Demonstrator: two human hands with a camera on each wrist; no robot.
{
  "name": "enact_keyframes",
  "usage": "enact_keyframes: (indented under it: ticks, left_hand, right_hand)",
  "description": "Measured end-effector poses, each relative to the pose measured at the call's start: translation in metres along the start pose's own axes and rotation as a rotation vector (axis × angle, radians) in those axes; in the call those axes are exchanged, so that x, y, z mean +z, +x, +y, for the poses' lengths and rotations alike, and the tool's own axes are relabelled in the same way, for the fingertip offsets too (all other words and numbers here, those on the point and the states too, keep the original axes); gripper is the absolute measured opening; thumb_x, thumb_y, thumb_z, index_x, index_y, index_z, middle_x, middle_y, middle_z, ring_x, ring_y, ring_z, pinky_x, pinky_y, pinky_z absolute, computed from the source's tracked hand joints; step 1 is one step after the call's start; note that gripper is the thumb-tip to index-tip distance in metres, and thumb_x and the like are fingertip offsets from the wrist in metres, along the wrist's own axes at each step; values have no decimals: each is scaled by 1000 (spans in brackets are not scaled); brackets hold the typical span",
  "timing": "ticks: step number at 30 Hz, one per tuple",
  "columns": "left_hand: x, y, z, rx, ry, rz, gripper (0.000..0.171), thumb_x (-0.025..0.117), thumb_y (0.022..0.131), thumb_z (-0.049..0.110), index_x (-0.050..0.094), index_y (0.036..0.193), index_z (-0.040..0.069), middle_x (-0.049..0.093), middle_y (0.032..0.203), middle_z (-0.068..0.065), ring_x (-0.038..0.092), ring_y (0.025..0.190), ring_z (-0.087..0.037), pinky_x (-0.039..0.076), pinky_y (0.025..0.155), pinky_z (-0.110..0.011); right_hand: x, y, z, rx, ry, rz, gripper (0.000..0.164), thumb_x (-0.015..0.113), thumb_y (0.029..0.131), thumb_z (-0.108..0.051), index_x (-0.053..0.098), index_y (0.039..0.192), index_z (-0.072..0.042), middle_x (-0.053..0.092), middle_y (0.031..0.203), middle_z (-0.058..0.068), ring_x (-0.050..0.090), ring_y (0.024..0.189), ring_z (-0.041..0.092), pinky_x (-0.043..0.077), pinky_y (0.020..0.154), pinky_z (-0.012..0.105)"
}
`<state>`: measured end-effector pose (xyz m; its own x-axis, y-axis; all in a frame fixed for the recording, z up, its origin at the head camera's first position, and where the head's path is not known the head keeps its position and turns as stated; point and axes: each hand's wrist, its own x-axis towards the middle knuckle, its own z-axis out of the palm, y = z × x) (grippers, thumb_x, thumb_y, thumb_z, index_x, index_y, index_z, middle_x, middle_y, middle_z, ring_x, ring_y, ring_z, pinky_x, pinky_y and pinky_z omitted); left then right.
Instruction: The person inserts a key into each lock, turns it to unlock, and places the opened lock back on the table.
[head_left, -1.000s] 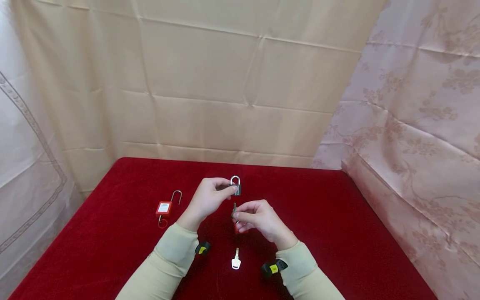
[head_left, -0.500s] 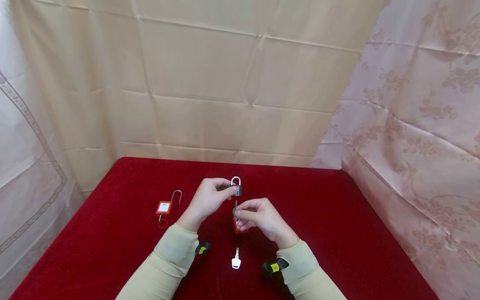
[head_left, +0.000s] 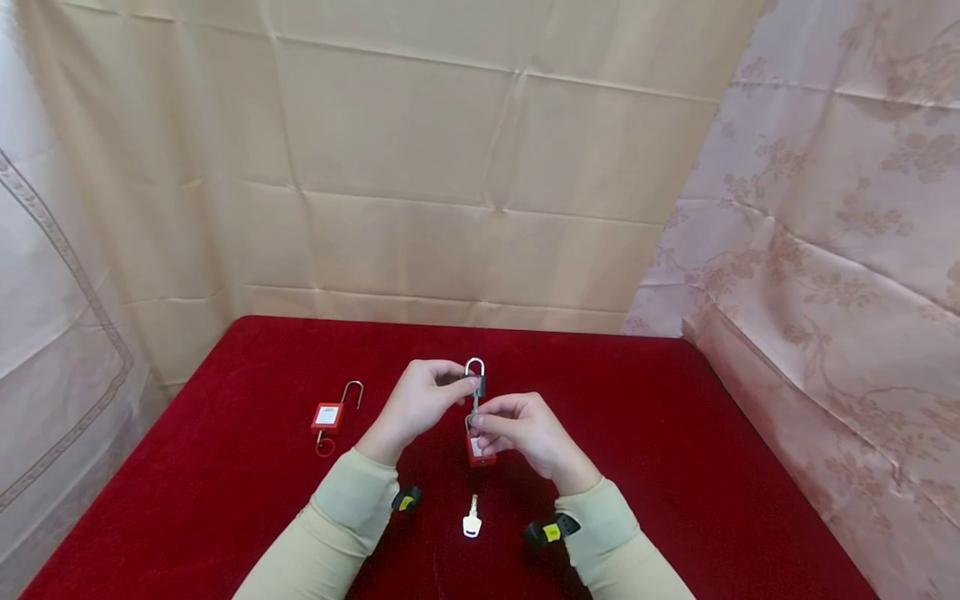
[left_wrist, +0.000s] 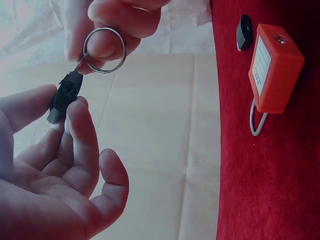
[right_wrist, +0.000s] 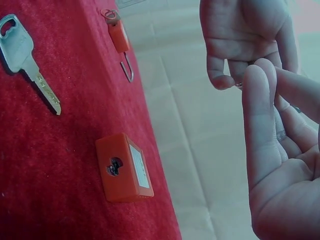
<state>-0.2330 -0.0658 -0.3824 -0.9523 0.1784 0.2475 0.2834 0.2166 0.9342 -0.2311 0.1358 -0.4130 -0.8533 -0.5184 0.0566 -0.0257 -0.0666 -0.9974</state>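
My left hand (head_left: pixel 420 400) pinches a small dark padlock (head_left: pixel 481 386) between thumb and fingers, its silver shackle pointing away from me. In the left wrist view the padlock's keyhole end (left_wrist: pixel 68 91) faces the camera. Just below it in the head view, my right hand (head_left: pixel 525 429) pinches a slim key (head_left: pixel 476 402) that hangs on a metal ring (left_wrist: pixel 123 47). The key's tip meets the padlock's lower end; whether it is inside the keyhole I cannot tell. Fingers hide most of the key in the right wrist view.
Below my right hand lies a red padlock (head_left: pixel 482 457). Nearer me is a loose silver key (head_left: pixel 472 518). To the left rests another red padlock (head_left: pixel 327 417), its shackle open, with a red ring (head_left: pixel 325 448) at its lower end. Red cloth (head_left: pixel 187 500) covers the table.
The key in my right hand has come up to the padlock, closing the gap between them. The padlock in my left hand has shifted slightly toward me and to the right.
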Motion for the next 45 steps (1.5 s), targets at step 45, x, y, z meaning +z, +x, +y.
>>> enact_keyframes:
  ticks: [45]
  left_hand:
    - [-2,-2,1,2,13,-10,14,73,92,13,77,99,1,71,79,-15,66,74,-19,51,71,-32]
  right_hand:
    - [2,1,1,-2,1,5,22,66,95,1,66,109,18,72,88,11,67,66,14,60,66,33]
